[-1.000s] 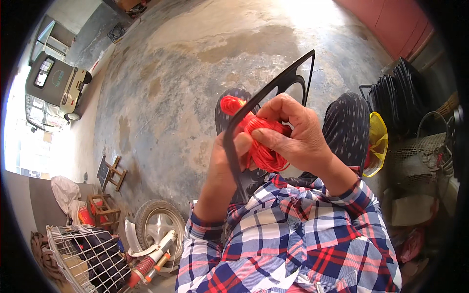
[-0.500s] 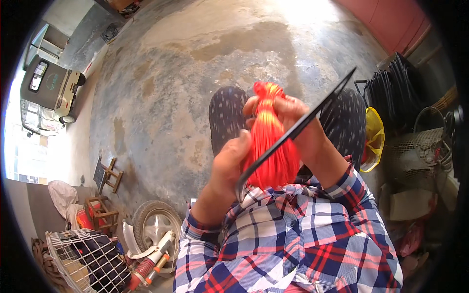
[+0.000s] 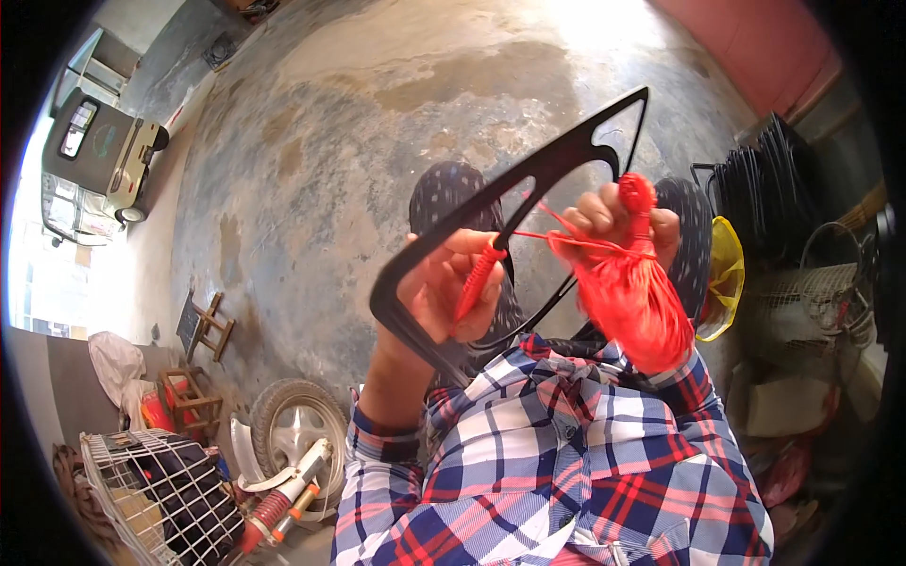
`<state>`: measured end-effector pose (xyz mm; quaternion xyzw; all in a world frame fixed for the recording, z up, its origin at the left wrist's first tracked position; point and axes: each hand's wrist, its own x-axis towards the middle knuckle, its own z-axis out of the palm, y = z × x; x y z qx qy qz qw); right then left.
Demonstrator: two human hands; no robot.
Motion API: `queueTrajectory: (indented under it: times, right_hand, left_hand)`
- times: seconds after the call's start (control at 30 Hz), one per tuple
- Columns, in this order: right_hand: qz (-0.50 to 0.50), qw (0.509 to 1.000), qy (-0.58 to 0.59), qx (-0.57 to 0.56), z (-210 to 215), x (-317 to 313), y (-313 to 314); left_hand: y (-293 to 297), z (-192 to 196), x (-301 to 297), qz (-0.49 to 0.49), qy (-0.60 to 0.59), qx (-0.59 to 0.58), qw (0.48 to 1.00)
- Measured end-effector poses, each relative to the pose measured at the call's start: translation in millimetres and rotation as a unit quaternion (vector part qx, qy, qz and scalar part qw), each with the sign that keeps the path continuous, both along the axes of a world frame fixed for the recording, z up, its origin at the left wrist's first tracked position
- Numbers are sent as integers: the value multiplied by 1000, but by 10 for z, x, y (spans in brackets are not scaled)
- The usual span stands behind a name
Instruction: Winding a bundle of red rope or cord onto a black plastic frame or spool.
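Note:
A black frame with curved struts and openings [image 3: 528, 179] slants over my lap. My left hand [image 3: 439, 288] reaches through it, its fingers closed round a strut wound with tight coils of red cord [image 3: 478, 281]. My right hand [image 3: 604, 219] is closed on the neck of a hank of red cord [image 3: 637, 316], whose loose loops hang toward my right sleeve. Thin strands run from the wound strut across to the hank. Part of the frame's lower side is hidden behind my left hand and the hank.
More black frames [image 3: 760, 179] stand stacked at the right, near a yellow bag [image 3: 725, 278] and a wire basket [image 3: 807, 297]. At the lower left are a wheel [image 3: 269, 415], a white wire crate [image 3: 113, 481] and small wooden stools [image 3: 217, 330]. A three-wheeled vehicle [image 3: 99, 156] stands far left.
The hank has moved right, now in my right hand alone. The black frame has turned so its openings show, and my left hand has gone from beside the hank to the wound strut.

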<state>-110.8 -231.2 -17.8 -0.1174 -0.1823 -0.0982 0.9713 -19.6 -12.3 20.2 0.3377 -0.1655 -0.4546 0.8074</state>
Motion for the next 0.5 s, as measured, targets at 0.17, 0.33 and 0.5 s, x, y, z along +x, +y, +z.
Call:
queueTrajectory:
  times: [0.17, 0.33, 0.5]
  right_hand:
    - [-5, 1000, -3, -3, 104, -66, -5]
    - [-50, 975, 50, -211, 224, -118, 197]
    - [-90, 979, 96, -154, 292, -135, 186]
  left_hand:
    - [12, -110, 140, -19, -88, -58, 994]
    - [5, -11, 99, 36, -101, -13, 994]
    - [64, -13, 132, 59, -127, -16, 990]
